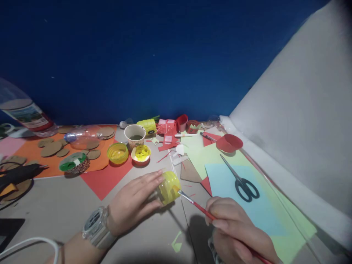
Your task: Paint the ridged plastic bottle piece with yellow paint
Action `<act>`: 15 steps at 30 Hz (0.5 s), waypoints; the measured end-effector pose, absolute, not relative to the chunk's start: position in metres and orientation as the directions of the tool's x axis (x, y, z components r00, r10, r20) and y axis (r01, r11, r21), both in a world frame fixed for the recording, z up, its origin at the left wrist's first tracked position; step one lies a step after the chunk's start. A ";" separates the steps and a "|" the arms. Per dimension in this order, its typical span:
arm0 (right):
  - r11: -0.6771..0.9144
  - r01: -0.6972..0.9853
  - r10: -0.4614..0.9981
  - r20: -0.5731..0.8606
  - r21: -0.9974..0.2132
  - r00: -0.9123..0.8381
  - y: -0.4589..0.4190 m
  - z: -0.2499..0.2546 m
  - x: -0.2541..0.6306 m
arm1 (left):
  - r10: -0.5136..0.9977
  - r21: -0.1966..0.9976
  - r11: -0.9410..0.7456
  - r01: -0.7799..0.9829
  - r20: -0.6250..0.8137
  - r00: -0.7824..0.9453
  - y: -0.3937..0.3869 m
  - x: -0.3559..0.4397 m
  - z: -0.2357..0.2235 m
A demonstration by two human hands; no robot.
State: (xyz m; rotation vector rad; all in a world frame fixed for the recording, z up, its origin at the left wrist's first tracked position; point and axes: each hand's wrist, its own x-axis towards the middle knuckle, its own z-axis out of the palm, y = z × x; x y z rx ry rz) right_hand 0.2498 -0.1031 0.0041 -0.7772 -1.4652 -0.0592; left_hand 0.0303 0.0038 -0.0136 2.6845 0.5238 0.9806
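Observation:
My left hand [140, 196], with a grey watch [96, 225] on its wrist, is closed around a small clear plastic bottle piece [169, 187] streaked with yellow paint. In my right hand [236, 227] is a red-handled paintbrush [202, 209], its bristles touching the side of the bottle piece. Just beyond my left hand stand a cup of yellow paint [141, 154], a yellow-coated plastic bowl [117, 153] and a paper cup [135, 136] with dark liquid.
Black-handled scissors [246, 187] lie on blue paper [266, 205] at right. Cardboard discs [52, 149], a plastic bottle [82, 137], a green paint cup [74, 164] and a glue gun [19, 174] are at left. Small red and yellow crafts [166, 125] line the blue wall [154, 66].

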 end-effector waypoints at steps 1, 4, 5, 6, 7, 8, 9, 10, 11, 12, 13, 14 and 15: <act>0.743 0.487 0.438 0.884 -0.459 0.164 -0.104 0.003 0.250 | 0.388 0.306 -0.919 0.249 0.580 0.716 0.003 0.031 -0.013; 0.726 0.456 0.492 0.852 -0.515 0.179 -0.105 0.003 0.251 | 0.339 0.241 -0.940 0.240 0.595 0.729 0.003 0.033 -0.011; 0.728 0.444 0.503 0.847 -0.523 0.173 -0.105 0.005 0.252 | 0.325 0.228 -0.945 0.234 0.598 0.733 0.003 0.034 -0.011; 0.727 0.437 0.515 0.842 -0.529 0.161 -0.105 0.006 0.252 | 0.312 0.217 -0.950 0.225 0.602 0.735 0.003 0.034 -0.011; 0.734 0.435 0.522 0.843 -0.522 0.133 -0.104 0.008 0.252 | 0.302 0.211 -0.953 0.217 0.605 0.736 0.003 0.034 -0.011; 0.741 0.438 0.521 0.847 -0.509 0.102 -0.104 0.009 0.252 | 0.292 0.204 -0.956 0.210 0.606 0.740 0.003 0.035 -0.011; 0.743 0.445 0.524 0.848 -0.499 0.076 -0.104 0.009 0.252 | 0.287 0.198 -0.958 0.208 0.610 0.739 0.003 0.035 -0.011; 0.744 0.451 0.526 0.848 -0.493 0.060 -0.104 0.009 0.252 | 0.286 0.193 -0.958 0.212 0.611 0.738 0.003 0.035 -0.011; 0.743 0.454 0.525 0.849 -0.491 0.059 -0.104 0.007 0.252 | 0.286 0.186 -0.958 0.217 0.612 0.738 0.003 0.035 -0.011; 0.741 0.454 0.526 0.848 -0.496 0.068 -0.104 0.006 0.253 | 0.290 0.183 -0.957 0.225 0.613 0.735 0.003 0.036 -0.011; 0.736 0.452 0.529 0.845 -0.503 0.078 -0.104 0.004 0.253 | 0.293 0.181 -0.956 0.230 0.613 0.734 0.003 0.036 -0.010; 0.735 0.447 0.534 0.842 -0.509 0.081 -0.103 0.003 0.253 | 0.295 0.182 -0.955 0.233 0.612 0.734 0.003 0.036 -0.010; 0.739 0.439 0.537 0.840 -0.511 0.073 -0.103 0.003 0.253 | 0.297 0.185 -0.955 0.233 0.609 0.735 0.003 0.036 -0.010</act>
